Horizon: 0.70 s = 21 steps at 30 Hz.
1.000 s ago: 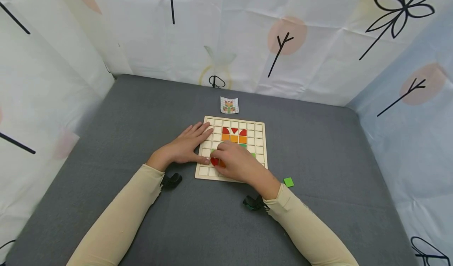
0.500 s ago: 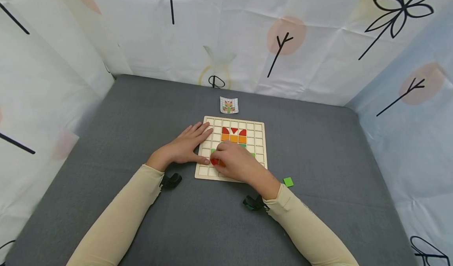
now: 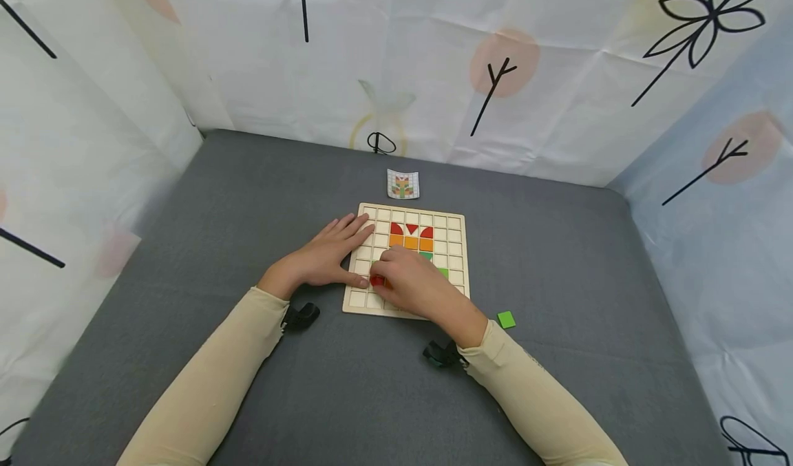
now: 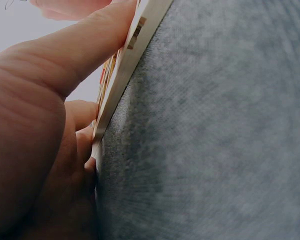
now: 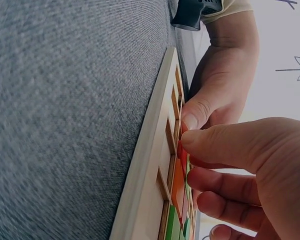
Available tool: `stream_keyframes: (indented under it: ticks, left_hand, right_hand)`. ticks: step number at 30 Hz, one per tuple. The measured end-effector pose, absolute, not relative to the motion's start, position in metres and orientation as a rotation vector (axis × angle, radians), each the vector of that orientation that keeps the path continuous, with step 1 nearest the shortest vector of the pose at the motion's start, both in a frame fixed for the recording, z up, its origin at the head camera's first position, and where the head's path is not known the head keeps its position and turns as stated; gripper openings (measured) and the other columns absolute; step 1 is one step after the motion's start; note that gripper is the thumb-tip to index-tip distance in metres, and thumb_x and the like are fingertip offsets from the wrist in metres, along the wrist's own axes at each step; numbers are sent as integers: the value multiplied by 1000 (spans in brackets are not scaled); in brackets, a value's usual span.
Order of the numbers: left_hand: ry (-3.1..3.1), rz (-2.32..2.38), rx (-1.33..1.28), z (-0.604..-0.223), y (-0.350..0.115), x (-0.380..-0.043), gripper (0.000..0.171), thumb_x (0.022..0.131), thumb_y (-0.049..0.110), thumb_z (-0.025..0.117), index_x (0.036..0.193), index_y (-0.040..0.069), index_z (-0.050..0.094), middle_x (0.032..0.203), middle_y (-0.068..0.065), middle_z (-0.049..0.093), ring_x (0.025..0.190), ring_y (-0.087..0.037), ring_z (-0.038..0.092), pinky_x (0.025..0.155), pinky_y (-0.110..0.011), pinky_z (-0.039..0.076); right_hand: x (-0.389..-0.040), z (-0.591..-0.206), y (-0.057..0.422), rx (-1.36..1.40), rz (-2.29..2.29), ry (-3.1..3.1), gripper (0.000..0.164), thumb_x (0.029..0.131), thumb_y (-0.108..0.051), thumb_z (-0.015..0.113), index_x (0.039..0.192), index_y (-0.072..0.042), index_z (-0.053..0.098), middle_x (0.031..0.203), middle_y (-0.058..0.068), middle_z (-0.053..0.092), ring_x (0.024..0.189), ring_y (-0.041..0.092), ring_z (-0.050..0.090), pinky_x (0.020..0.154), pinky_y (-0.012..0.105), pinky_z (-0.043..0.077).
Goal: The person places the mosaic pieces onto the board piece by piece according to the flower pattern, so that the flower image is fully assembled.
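In the head view my left hand (image 3: pixel 322 259) lies with fingers spread over the left edge of a wooden grid board (image 3: pixel 455 235), its thumb near the lower left cells. My right hand (image 3: pixel 414 281) is bent over the lower part of the board, thumb and forefinger pinching a red tile (image 3: pixel 377 281) beside the left thumb. The right wrist view shows this red tile (image 5: pixel 182 151) under the right thumb tip, with an orange tile (image 5: pixel 178 182) next to it. Above the right hand sit red pieces (image 3: pixel 411 229) and a row of orange tiles (image 3: pixel 411 243). My right hand hides several cells.
A small pattern card (image 3: pixel 403 184) lies beyond the board's far edge. One loose green tile (image 3: pixel 506 320) is on the grey table (image 3: pixel 557 259) near the right wrist. Printed fabric (image 3: pixel 434 60) hangs around the back and sides.
The red tile under my right fingertips has shifted very slightly away from me. The left hand stays in place on the board.
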<state>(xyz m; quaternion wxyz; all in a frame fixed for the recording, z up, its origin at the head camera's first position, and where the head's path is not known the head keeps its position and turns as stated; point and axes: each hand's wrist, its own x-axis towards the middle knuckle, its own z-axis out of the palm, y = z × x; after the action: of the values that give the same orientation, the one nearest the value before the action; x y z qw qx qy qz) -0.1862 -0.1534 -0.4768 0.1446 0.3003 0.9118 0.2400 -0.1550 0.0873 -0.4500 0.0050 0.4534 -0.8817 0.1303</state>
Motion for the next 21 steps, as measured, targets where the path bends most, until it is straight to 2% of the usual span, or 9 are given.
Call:
stream_keyframes:
  ticks: [21]
  left_hand:
    - [2635,673,861,-479,-152,-187,113,95,54,82,175,9,17,182,-13,3,166,-37,-3,133,-54,-3]
  right_hand:
    - [-152,-448,91,1363,434,-2802,6,97,-14,83,101,-10,82,90,-1,68,85,17,60,74,30,55]
